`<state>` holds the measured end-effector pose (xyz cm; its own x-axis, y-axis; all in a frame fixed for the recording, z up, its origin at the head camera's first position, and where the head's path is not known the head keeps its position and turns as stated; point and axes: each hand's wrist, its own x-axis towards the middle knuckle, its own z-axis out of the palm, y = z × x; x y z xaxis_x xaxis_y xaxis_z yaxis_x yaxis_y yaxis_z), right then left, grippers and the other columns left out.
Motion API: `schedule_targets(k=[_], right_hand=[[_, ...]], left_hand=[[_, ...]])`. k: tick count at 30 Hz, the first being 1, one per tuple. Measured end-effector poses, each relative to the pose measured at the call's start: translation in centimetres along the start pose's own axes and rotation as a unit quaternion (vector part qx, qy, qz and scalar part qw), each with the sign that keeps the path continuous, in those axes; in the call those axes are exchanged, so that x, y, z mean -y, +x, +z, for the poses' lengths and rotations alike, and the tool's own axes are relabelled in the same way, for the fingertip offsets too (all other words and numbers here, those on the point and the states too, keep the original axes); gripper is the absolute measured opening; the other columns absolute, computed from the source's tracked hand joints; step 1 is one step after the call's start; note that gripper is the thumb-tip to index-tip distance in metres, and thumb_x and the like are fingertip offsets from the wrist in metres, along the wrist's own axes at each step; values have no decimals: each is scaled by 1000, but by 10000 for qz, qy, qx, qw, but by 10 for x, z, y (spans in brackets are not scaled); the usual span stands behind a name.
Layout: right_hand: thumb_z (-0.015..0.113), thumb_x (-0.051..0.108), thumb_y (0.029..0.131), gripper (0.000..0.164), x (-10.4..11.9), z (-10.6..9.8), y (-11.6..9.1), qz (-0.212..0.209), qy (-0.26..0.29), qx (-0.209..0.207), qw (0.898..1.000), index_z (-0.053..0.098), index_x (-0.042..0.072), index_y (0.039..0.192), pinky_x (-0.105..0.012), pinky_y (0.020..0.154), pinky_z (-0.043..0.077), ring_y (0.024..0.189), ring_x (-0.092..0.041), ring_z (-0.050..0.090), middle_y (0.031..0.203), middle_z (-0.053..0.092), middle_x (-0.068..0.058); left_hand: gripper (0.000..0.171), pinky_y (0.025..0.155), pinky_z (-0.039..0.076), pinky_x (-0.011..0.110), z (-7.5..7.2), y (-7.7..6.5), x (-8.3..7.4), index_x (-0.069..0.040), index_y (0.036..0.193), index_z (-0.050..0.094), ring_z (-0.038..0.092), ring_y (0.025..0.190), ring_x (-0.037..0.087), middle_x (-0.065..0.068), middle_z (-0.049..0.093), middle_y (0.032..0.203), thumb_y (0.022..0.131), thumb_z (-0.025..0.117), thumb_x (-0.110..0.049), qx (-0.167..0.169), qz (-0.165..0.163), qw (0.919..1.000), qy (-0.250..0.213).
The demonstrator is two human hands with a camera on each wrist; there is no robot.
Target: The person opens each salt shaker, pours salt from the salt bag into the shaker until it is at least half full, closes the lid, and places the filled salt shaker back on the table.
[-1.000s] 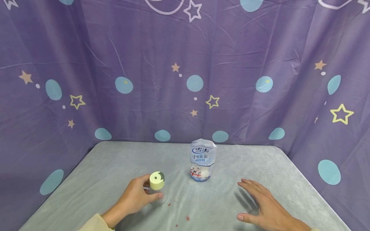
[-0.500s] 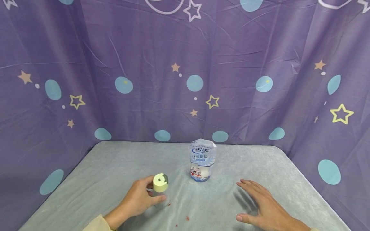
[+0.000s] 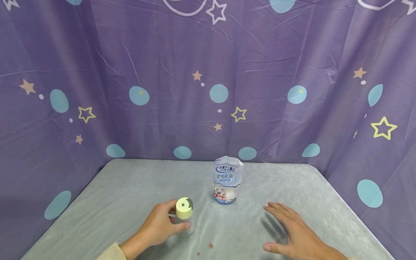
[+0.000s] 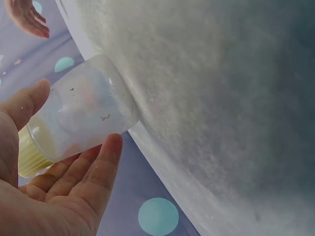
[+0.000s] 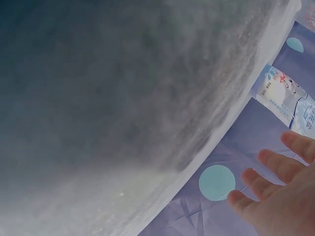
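A small clear bottle (image 4: 93, 110) with a pale yellow ribbed cap (image 3: 184, 208) stands upright at the left of the table's front half. My left hand (image 3: 162, 224) holds it from the side, thumb in front and fingers behind; the wrist view shows thumb and fingertips against its wall. The bottle appears to contain nothing, apart from small specks on its wall. Toward the middle stands an upright bag of salt (image 3: 227, 180), its top edge uneven, with white contents low inside. My right hand (image 3: 297, 233) hovers at the right, fingers spread, touching nothing.
A grey cloth covers the table (image 3: 146, 180). Small reddish marks (image 3: 210, 245) lie on the cloth near the front. Purple curtains (image 3: 182, 54) with stars and dots surround the back and both sides.
My left hand and the bottle have shifted a little to the right and toward me. The right hand has drifted slightly left. The salt bag has stayed where it was.
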<state>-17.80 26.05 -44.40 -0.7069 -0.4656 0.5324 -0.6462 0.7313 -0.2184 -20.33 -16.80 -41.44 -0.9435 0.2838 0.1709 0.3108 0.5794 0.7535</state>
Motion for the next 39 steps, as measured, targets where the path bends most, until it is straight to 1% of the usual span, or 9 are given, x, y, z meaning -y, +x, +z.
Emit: schedule_targets(k=[3,7,9,12,16,20,23,29,39], right_hand=[[87,61,71,93,2,0,0,-4,7,10,10000,49,30,150,-26,108,19,133,-31,50,149,52,5],[86,61,71,93,4,-1,0,166,16,127,9998,48,33,151,-43,104,33,135,-31,49,150,50,7],[86,62,71,94,5,-1,0,211,16,169,9996,48,33,151,-50,100,37,135,-31,49,150,50,8],[86,63,70,94,5,0,0,189,-16,182,9997,48,33,151,-45,103,35,135,-33,49,150,50,7],[86,63,70,94,5,1,-1,123,-57,162,9998,48,33,151,-30,105,25,134,-32,50,150,51,8],[85,63,70,93,5,3,0,-4,-70,92,9999,50,30,150,-24,106,21,132,-30,52,148,52,7],[85,65,70,93,5,4,0,-125,-115,32,9999,52,27,149,-22,106,20,131,-29,53,147,54,6],[84,67,70,93,7,5,1,-188,-196,-8,9996,53,27,148,-29,104,25,130,-26,54,146,55,7],[85,65,69,92,10,5,3,-456,-140,-113,9988,55,25,146,-22,106,20,126,-27,56,143,57,6]], left_hand=[[59,74,58,30,1,0,-2,-7,121,68,69,91,17,-1,71,104,74,93,-33,69,61,10000,-14],[55,75,59,32,2,-2,-4,-9,118,68,69,91,18,-4,71,101,75,93,-32,101,161,9998,19],[54,75,59,33,4,-3,-5,-10,117,68,69,91,18,-5,70,100,75,93,-33,89,202,9997,46],[53,76,59,34,6,-4,-6,-11,115,69,69,90,18,-6,70,98,74,93,-34,58,249,9997,60],[52,76,59,33,8,-5,-9,-11,113,69,68,90,18,-6,70,97,74,93,-33,46,295,9995,52],[50,76,59,32,10,-5,-11,-11,113,68,67,90,15,-7,70,98,75,93,-32,149,296,9994,14],[50,75,58,30,11,-5,-12,-11,114,68,66,89,13,-7,70,98,75,93,-32,257,280,9993,-49],[51,74,58,28,12,-6,-15,-11,116,68,66,90,13,-7,70,99,76,92,-31,395,288,9987,-161],[51,75,59,30,17,-7,-18,-11,117,68,65,89,10,-8,69,98,76,92,-30,423,403,9981,-186]])
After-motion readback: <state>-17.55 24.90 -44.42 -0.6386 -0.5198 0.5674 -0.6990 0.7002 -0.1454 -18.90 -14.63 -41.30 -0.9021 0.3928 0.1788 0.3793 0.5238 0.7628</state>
